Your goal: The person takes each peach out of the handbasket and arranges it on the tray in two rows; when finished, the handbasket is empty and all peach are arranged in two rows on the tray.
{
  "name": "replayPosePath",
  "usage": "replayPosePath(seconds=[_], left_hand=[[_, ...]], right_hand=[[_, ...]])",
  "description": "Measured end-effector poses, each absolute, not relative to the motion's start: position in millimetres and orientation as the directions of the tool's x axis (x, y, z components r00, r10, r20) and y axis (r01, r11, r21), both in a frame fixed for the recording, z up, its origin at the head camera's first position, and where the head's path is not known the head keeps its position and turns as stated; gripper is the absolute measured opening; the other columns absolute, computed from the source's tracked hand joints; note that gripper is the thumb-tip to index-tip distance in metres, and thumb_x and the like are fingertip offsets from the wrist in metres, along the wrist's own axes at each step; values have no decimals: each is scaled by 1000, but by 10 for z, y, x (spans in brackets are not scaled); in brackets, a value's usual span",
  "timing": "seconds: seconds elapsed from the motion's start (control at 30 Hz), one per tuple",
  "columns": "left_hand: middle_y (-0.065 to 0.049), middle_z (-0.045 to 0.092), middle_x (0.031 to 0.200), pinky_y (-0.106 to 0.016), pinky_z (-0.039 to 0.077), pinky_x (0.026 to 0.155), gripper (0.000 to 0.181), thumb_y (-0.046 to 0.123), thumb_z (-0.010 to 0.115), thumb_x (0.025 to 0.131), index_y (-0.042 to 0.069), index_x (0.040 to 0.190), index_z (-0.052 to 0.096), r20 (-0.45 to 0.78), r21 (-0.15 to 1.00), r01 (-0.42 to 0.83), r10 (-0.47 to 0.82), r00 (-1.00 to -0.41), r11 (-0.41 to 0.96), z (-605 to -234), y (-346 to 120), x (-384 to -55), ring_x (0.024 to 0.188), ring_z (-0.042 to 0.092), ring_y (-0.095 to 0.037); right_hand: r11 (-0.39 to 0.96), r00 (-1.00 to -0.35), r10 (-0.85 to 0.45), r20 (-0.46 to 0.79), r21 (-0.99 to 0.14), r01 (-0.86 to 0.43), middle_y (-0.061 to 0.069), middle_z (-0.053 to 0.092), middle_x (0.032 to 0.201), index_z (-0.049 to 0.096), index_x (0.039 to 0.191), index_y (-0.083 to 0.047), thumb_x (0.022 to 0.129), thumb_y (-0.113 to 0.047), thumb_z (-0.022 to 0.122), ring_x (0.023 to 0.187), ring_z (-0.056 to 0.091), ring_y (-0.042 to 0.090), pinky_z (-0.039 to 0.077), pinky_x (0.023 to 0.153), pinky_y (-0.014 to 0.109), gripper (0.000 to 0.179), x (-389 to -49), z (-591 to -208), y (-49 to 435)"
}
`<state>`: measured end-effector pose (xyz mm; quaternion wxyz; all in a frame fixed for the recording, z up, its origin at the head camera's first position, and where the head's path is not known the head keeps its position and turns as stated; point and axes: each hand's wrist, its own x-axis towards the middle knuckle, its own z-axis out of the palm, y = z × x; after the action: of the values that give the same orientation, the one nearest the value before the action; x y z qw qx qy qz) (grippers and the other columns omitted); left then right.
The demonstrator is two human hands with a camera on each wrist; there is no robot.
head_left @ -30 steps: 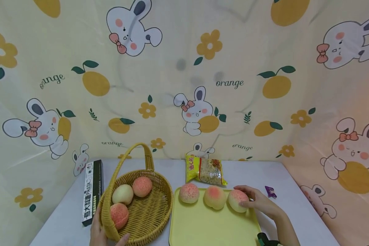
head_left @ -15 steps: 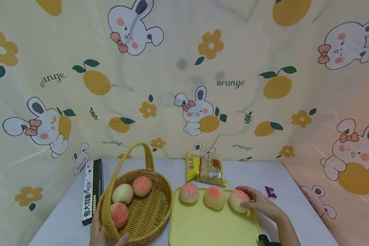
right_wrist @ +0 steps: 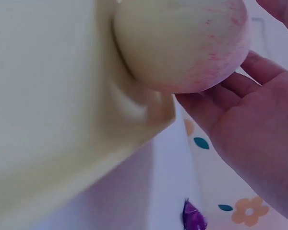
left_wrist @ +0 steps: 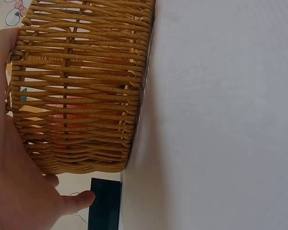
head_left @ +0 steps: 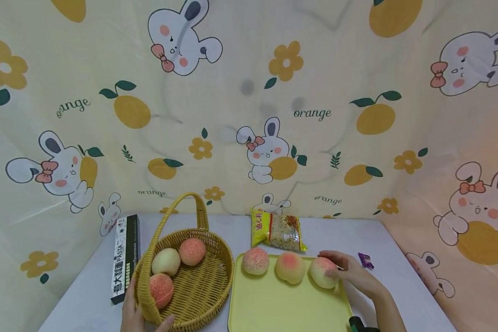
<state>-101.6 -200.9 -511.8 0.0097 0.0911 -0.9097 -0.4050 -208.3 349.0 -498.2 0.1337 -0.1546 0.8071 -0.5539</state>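
In the head view my left hand [head_left: 133, 311] grips the left side of a woven wicker basket [head_left: 211, 295], its thumb at the near rim. The left wrist view shows that hand [left_wrist: 24, 167] against the basket's outer wall [left_wrist: 81, 100]. Inside lie two pinkish-red peaches [head_left: 192, 251] and a pale one [head_left: 166, 262]. On the right, my right hand [head_left: 357, 275] holds a pink-and-cream peach [head_left: 323, 272] at the far right corner of a yellow tray [head_left: 290, 309], fingers behind it and thumb in front. Two more peaches [head_left: 290, 267] sit left of it along the tray's far edge.
Left of the basket lies a long black-and-white pasta box [head_left: 125, 260]. A yellow bag of pasta [head_left: 278, 230] rests behind the tray. Beyond my right hand is a small purple wrapped candy [head_left: 365, 260]. A printed cloth backdrop [head_left: 228, 101] borders the white table.
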Motion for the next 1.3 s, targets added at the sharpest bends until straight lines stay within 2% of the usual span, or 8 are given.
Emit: replayPosePath(seconds=[0.2,0.33,0.43,0.6,0.67,0.77,1.0,1.3], left_hand=[[-20,-16,163,-75,18,108,118,61,81,71,-7,152,29,-63,742,-161,-172,-983,650,-5122,-2019,-1023,146,2,-51],[-20,-17,163,-74,17,109,122,64,81,70,-7,153,26,-95,742,-191,-181,-979,643,-5109,-2022,-1035,146,1,-51],[-19,-18,163,-74,16,110,123,64,80,70,-6,154,24,-107,739,-206,-189,-976,641,-5096,-2024,-1040,146,0,-51],[-19,-18,163,-74,16,110,117,62,80,73,-5,154,27,-94,738,-196,-189,-977,646,-5085,-2024,-1035,146,0,-51],[-19,-18,163,-74,15,110,115,62,79,74,-4,154,28,-95,738,-194,-185,-978,646,-5085,-2021,-1030,146,0,-52],[-20,-18,162,-74,15,110,113,62,78,76,-4,154,29,-100,745,-193,-179,-979,638,-5090,-2014,-1022,145,0,-53],[-21,-15,162,-75,17,108,110,61,76,78,-2,154,29,-54,738,-153,-168,-984,657,-5092,-1993,-1000,144,4,-54],[-23,-17,162,-75,16,109,113,62,77,76,-4,154,28,-87,739,-185,-180,-980,648,-5084,-1992,-1004,144,2,-54]], right_hand=[[276,-918,-394,40,-948,-160,29,48,142,45,143,6,98,-8,61,130,52,20,41,102,17,50,-2129,-4880,3453],[270,-895,-433,107,-932,-241,26,50,141,44,143,8,99,-7,60,132,50,23,39,104,18,49,-2205,-4777,3363],[262,-875,-463,139,-922,-285,27,50,142,44,143,9,99,-7,60,134,48,32,39,106,19,49,-2293,-4680,3234],[254,-851,-510,125,-923,-288,28,48,144,47,143,5,97,-11,65,137,41,44,36,112,40,52,-2454,-4525,2919],[251,-845,-526,102,-930,-269,27,47,145,48,143,3,96,-12,66,138,40,43,32,113,49,53,-2505,-4466,2769],[256,-827,-557,81,-930,-263,27,48,144,48,143,3,94,-13,68,139,40,41,29,113,55,55,-2571,-4397,2543],[202,-769,-630,106,-934,-294,24,52,141,49,142,4,93,-11,70,138,42,39,29,114,55,55,-2687,-4313,2096],[201,-732,-670,124,-919,-340,13,58,138,52,141,1,90,-8,72,128,54,31,37,109,57,55,-2722,-4232,1635]])
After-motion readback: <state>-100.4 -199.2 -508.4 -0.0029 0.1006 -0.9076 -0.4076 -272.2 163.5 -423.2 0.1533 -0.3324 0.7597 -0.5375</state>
